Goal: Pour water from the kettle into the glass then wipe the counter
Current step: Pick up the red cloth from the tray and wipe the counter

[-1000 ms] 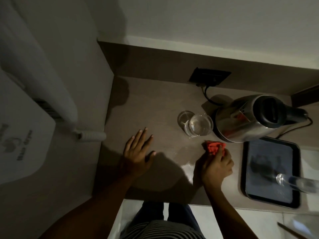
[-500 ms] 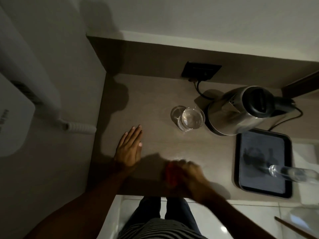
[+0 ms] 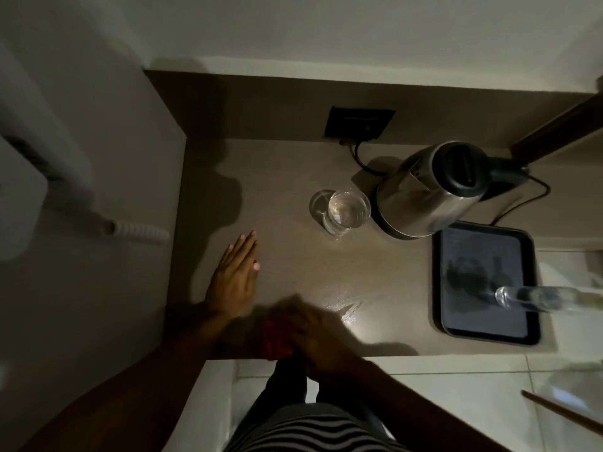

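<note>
A steel kettle (image 3: pixel 427 194) with a black lid stands on its base at the back right of the brown counter (image 3: pixel 293 177). A clear glass (image 3: pixel 347 212) holding water sits just left of it. My left hand (image 3: pixel 235 277) lies flat on the counter's left part, fingers together, holding nothing. My right hand (image 3: pixel 313 327) is blurred at the counter's front edge, pressed on a red cloth (image 3: pixel 275 336). A wet sheen (image 3: pixel 346 308) shows right of that hand.
A black tray (image 3: pixel 453 324) lies at the right with a clear bottle (image 3: pixel 535 298) on its side across it. The kettle's cord runs to a black wall socket (image 3: pixel 359 123). A wall bounds the counter's left side; pale floor tiles lie below the front edge.
My right hand has swept the red cloth from beside the kettle leftward and toward the front edge. My left hand's fingers have closed together; it has stayed flat on the counter.
</note>
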